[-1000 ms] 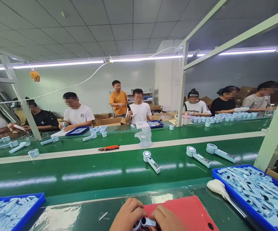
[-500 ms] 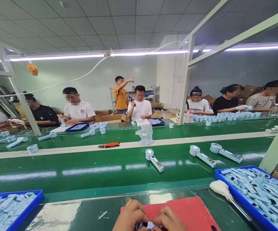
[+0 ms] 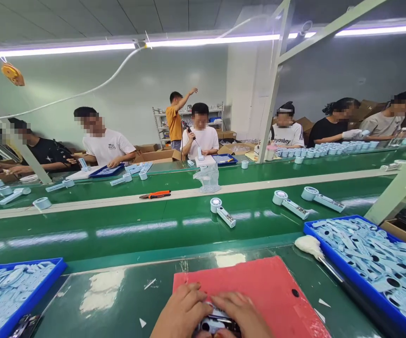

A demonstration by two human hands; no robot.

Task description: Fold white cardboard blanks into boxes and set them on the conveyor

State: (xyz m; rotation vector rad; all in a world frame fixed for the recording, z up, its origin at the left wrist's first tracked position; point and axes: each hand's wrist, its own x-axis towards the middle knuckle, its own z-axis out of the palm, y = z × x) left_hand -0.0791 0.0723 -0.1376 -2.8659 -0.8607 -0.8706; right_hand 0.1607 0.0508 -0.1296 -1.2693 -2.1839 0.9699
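My left hand [image 3: 185, 307] and my right hand [image 3: 241, 310] are close together at the bottom middle, fingers curled around a light-blue and black fan part [image 3: 214, 324]. Most of that part is hidden under my fingers and palms, so its full shape cannot be made out. Beneath my hands lies a red mat [image 3: 259, 281] on the green worktop, with a small black oval piece [image 3: 294, 293] near its right edge.
Blue trays of light-blue plastic pieces stand left [image 3: 64, 265] and right [image 3: 306, 230]. A white-headed tool [image 3: 310, 246] lies beside the right tray. Ahead, handheld fans [image 3: 223, 212] rest on the green belt [image 3: 118, 239], with orange-handled pliers [image 3: 157, 194] beyond. Several co-workers sit opposite.
The view has tipped downward, so more of the mat and of my hands shows. My fingers have shifted slightly but still hold the fan part. The person in orange has changed the raised arm's pose.
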